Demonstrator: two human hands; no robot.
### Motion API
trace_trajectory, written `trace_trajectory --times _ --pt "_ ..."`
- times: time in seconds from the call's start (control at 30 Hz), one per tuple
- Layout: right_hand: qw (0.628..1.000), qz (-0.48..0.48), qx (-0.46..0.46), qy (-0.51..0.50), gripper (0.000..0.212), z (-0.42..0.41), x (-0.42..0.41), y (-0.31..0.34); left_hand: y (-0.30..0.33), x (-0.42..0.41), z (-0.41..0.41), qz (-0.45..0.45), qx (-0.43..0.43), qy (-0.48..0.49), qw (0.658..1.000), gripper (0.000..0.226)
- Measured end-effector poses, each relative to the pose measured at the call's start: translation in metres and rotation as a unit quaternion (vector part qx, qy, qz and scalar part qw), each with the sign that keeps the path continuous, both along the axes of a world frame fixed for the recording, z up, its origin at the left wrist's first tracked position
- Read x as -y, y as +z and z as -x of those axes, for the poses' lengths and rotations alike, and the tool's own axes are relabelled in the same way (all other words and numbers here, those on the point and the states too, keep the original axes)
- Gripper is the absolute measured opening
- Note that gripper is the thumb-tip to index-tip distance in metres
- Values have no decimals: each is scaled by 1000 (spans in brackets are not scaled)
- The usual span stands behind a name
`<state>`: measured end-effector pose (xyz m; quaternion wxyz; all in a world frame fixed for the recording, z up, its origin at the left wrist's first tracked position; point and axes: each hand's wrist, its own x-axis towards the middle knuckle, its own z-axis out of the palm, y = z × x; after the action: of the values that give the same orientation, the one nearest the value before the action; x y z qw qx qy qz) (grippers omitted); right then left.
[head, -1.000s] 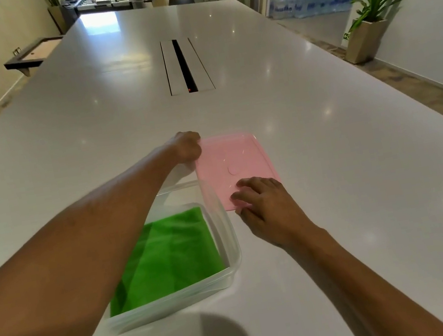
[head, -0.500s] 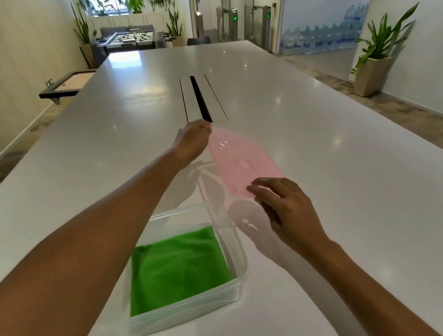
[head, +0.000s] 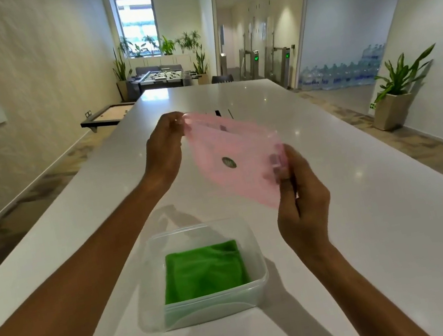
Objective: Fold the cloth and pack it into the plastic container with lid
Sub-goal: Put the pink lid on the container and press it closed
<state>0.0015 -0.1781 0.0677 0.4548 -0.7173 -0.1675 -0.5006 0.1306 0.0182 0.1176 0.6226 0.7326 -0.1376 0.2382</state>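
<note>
A person held a translucent pink lid (head: 238, 162) in the air above a long white table (head: 373, 230), the left hand (head: 165, 151) pinching its far corner and the right hand (head: 299, 198) clamped on its near edge. The lid hung tilted and blurred, well clear of the clear plastic container (head: 259, 282) that stood on the table near its front edge, closer to the left side. A folded green cloth (head: 203, 271) lay flat on the container's floor, below the rim, so the packing itself looked done and only the closing remained. The likely trouble lay in that last step: the lid was thin and appeared to flex between the two grips, so it could come down skewed and seat on one side only. The container, light and unsteadied with both hands occupied, might also slide on the glossy table if one corner were pressed first.
</note>
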Motion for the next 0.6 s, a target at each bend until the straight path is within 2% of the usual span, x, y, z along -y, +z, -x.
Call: trace_trajectory --times 0.07,0.17,0.3,0.47,0.6 --pt "997 -69 -24 10 38 2 -8 8 -7 -14 12 -28 24 31 999 17" --pt "990 -117 -75 21 40 0 -15 10 -17 -34 29 -42 22 56 997 18" --pt "972 -139 -190 22 36 -10 -17 -8 -34 -52 47 6 -52 62 997 17" --pt "920 -147 -360 45 38 -14 -26 -35 -66 -59 67 35 -173 109 978 19" --pt "892 -119 -433 49 44 -11 -34 -50 -90 -62 77 40 -254 124 958 20"
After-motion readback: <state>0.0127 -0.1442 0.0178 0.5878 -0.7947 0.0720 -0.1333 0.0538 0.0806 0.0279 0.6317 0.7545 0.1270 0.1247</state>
